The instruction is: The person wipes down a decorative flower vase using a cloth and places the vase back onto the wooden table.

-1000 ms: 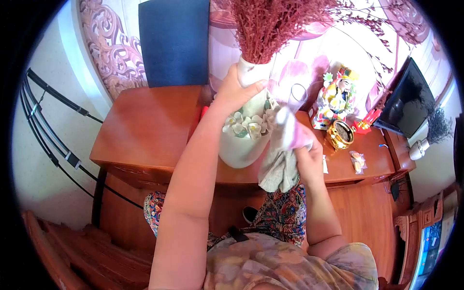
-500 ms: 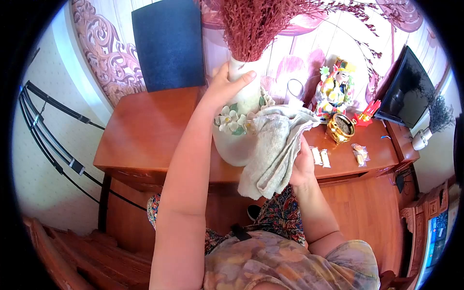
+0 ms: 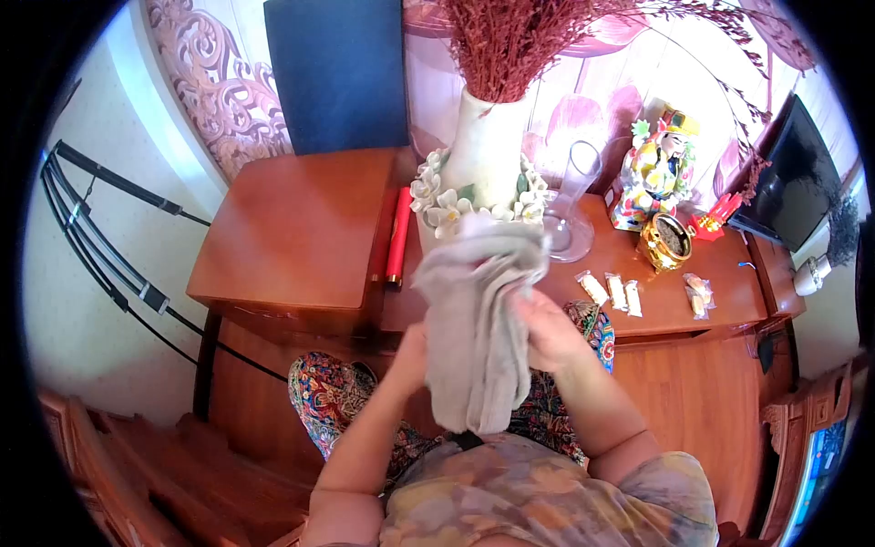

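A grey-beige cloth, folded and hanging in loose layers, is held up in front of my body. My right hand grips its right edge. At the left edge is my left hand, closed on the cloth, its fingers mostly hidden behind the fabric. Just beyond the cloth stands a tall white vase with raised white flowers around its shoulder. Dried dark-red stems fill its neck. The cloth covers the vase's lower part.
A clear glass vase stands right of the white one; a red tube lies left. Farther right are a colourful figurine, a golden pot, small wrapped packets and a dark screen. The wooden cabinet supports a dark panel.
My left hand has let go of the vase neck and come down to the cloth. The cloth has moved left and toward me, away from the vase's side. The view has shifted slightly.
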Motion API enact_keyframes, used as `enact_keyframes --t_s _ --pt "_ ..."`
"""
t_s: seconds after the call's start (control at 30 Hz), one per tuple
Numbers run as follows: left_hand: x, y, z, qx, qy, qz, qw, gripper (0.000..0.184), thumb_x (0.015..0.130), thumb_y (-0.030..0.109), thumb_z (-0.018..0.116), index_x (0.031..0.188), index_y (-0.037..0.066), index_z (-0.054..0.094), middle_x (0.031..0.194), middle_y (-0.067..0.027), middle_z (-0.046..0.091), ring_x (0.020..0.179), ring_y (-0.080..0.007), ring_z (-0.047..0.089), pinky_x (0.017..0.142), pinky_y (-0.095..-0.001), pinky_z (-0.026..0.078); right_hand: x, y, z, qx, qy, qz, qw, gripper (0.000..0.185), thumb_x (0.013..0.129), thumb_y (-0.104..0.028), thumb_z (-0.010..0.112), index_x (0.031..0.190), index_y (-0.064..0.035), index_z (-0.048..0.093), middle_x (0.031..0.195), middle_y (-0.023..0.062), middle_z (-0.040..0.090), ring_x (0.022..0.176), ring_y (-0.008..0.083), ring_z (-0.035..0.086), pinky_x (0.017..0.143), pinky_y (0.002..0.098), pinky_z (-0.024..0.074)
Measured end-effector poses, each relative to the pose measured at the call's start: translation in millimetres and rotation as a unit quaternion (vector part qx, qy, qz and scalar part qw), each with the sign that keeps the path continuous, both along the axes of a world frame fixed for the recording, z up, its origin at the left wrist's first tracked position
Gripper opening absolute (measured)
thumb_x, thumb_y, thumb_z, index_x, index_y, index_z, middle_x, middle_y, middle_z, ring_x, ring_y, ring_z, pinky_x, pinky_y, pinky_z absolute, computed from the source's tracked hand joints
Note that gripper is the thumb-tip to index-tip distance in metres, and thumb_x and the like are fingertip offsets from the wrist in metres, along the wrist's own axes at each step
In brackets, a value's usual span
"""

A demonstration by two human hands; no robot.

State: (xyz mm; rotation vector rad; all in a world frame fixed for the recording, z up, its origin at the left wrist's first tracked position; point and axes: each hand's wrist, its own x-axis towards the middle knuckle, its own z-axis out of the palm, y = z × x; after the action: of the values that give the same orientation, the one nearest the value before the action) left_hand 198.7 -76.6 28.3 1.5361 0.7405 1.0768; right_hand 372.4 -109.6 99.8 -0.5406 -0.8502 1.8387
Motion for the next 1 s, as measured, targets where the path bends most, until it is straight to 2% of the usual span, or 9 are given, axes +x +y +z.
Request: enact_keyframes --t_s 0.07,0.23,0.27,0.4,0.57,0.7,0.73,0.87,1.0 --pt "0 -9 -13 0.046 0.012 -0.002 0.999 0.025 0.086 0.017 0.050 0.104 0.001 0.051 0.095 -0.0074 0.055 0.091 -0.0143 0.051 0.080 -0.0273 0.043 -22 3 6 0.137 -0.172 -0.040 0.975 0.035 0.087 -0.025 0.050 0.113 -0.0020 0.046 0.110 0.0098 0.052 0.100 0.0209 0.053 0.086 0.0343 0.0419" --pt "-4 -20 -8 -0.294 -0.465 -0.106 0.828 0.040 0.092 0.035 0.032 0.121 0.008 0.036 0.114 -0.0097 0.045 0.103 -0.0216 0.047 0.087 -0.0343 0.042 -31 6 29 0.398 -0.619 -0.193 0.649 0.025 0.074 -0.019 0.060 0.094 -0.0042 0.056 0.089 0.0136 0.051 0.083 0.0323 0.053 0.072 0.0364 0.0450" --pt "-7 -18 -5 -0.309 -0.442 -0.092 0.837 0.042 0.091 0.038 0.031 0.121 0.009 0.036 0.116 -0.0096 0.045 0.105 -0.0222 0.046 0.087 -0.0335 0.042 -30 6 26 0.374 -0.603 -0.221 0.669 0.020 0.072 -0.008 0.061 0.092 -0.0039 0.058 0.081 0.0067 0.052 0.069 0.0171 0.054 0.062 0.0270 0.0437" --pt "-2 -17 17 -0.366 -0.518 -0.050 0.772 0.038 0.089 0.034 0.038 0.117 0.008 0.042 0.111 -0.0082 0.049 0.099 -0.0235 0.049 0.088 -0.0350 0.041 -3 17 46 0.361 -0.564 -0.272 0.691 0.022 0.069 -0.004 0.055 0.091 -0.0045 0.057 0.079 0.0127 0.055 0.078 0.0285 0.057 0.065 0.0343 0.0467" --pt "-25 -19 0 -0.249 -0.340 0.046 0.906 0.033 0.087 0.019 0.041 0.118 0.005 0.041 0.113 -0.0090 0.048 0.099 -0.0213 0.050 0.086 -0.0329 0.041 45 78 63 0.403 -0.516 -0.459 0.601 0.052 0.069 -0.019 0.066 0.114 -0.0017 0.048 0.096 0.0148 0.051 0.091 0.0241 0.049 0.079 0.0322 0.0407" --pt "-40 -8 -14 -0.029 -0.038 0.148 0.988 0.033 0.086 0.008 0.043 0.118 0.003 0.041 0.116 -0.0096 0.048 0.098 -0.0196 0.050 0.084 -0.0311 0.042 50 115 77 0.379 -0.540 -0.385 0.645 0.074 0.069 -0.029 0.070 0.124 0.0034 0.034 0.113 0.0207 0.047 0.109 0.0285 0.043 0.092 0.0342 0.0351" --pt "-33 -9 5 -0.192 -0.264 0.182 0.927 0.033 0.086 0.010 0.045 0.118 0.002 0.041 0.114 -0.0111 0.049 0.096 -0.0198 0.053 0.080 -0.0313 0.045 49 123 80 0.382 -0.555 -0.353 0.649 0.080 0.068 -0.030 0.071 0.126 0.0053 0.030 0.117 0.0220 0.045 0.113 0.0289 0.041 0.095 0.0345 0.0337" --pt "-6 16 50 -0.133 -0.255 0.225 0.931 0.038 0.085 0.014 0.050 0.119 0.001 0.040 0.109 -0.0098 0.053 0.093 -0.0170 0.055 0.075 -0.0281 0.048 28 144 94 0.346 -0.348 -0.235 0.839 0.079 0.064 -0.023 0.076 0.124 0.0049 0.032 0.114 0.0160 0.050 0.104 0.0214 0.048 0.088 0.0315 0.0401" --pt "24 60 45 -0.084 -0.266 0.214 0.936 0.039 0.082 0.011 0.052 0.118 -0.001 0.040 0.113 -0.0124 0.050 0.100 -0.0207 0.051 0.083 -0.0326 0.043 18 150 94 0.317 -0.315 -0.224 0.866 0.070 0.064 -0.021 0.076 0.118 0.0033 0.038 0.106 0.0119 0.054 0.096 0.0177 0.052 0.084 0.0294 0.0424"
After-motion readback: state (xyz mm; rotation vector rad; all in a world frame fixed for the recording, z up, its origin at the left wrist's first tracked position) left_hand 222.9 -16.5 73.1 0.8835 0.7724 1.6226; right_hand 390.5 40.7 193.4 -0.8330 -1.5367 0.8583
